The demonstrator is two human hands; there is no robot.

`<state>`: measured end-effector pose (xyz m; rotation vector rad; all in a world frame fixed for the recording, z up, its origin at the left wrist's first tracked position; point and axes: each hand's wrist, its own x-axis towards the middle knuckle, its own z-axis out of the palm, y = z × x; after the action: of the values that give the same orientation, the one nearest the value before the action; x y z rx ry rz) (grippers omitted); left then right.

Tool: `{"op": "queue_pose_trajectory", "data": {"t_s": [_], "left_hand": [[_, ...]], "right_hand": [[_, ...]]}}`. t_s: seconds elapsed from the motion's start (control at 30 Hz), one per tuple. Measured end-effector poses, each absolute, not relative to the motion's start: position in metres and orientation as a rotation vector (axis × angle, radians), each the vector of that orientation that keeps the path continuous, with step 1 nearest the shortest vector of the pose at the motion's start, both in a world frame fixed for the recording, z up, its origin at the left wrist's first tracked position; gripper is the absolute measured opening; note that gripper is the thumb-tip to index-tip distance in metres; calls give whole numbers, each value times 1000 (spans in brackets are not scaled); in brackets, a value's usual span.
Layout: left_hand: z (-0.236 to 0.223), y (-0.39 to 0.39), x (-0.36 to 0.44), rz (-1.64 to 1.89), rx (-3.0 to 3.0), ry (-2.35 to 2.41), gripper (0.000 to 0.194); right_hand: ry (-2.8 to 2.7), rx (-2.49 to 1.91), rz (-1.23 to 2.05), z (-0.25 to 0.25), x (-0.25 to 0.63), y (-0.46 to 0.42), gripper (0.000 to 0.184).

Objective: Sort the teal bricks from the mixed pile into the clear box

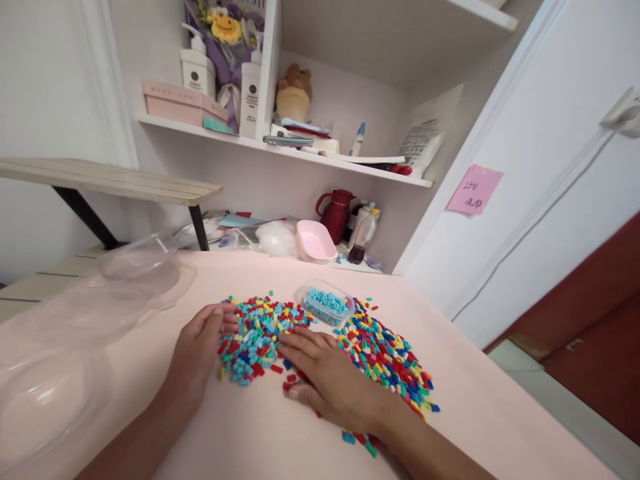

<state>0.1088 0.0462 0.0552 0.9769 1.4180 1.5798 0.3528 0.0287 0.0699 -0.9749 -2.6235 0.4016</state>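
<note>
A spread of small coloured beads (380, 350) in red, blue, yellow, green and light blue covers the middle of the pink table (260, 433). My left hand (200, 350) lies flat at the pile's left edge, fingers stretched toward the beads. My right hand (327, 377) rests palm down on the beads, fingers spread and pointing left. Between both hands sits a denser clump of beads (255, 337). Just behind the pile stands a small clear container (326, 303) holding only light blue beads.
Clear plastic bowls and lids (135, 280) lie on the table's left side. A pink tub (315, 241), red jug (337, 213) and bottles (364, 233) stand at the back under cluttered shelves. A white door (540, 200) with a pink note is on the right.
</note>
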Motion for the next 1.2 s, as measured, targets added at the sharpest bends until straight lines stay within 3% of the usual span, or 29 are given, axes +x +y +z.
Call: {"op": "queue_pose_trajectory", "data": {"t_s": [0.1,0.27,0.5,1.2], "left_hand": [[53,47,107,1572,991,1414,37],[49,49,106,1555,1004,1429,38],[49,49,108,1557,999,1424,40],[51,48,108,1553,1016,1439,36]], "right_hand": [[-2512,-923,512,74,354,31,31],[-2291,-914,611,74,360,36,31],[-2438,-949,439,70,360,36,28],[-2483,-839,502,79,361,33,21]]}}
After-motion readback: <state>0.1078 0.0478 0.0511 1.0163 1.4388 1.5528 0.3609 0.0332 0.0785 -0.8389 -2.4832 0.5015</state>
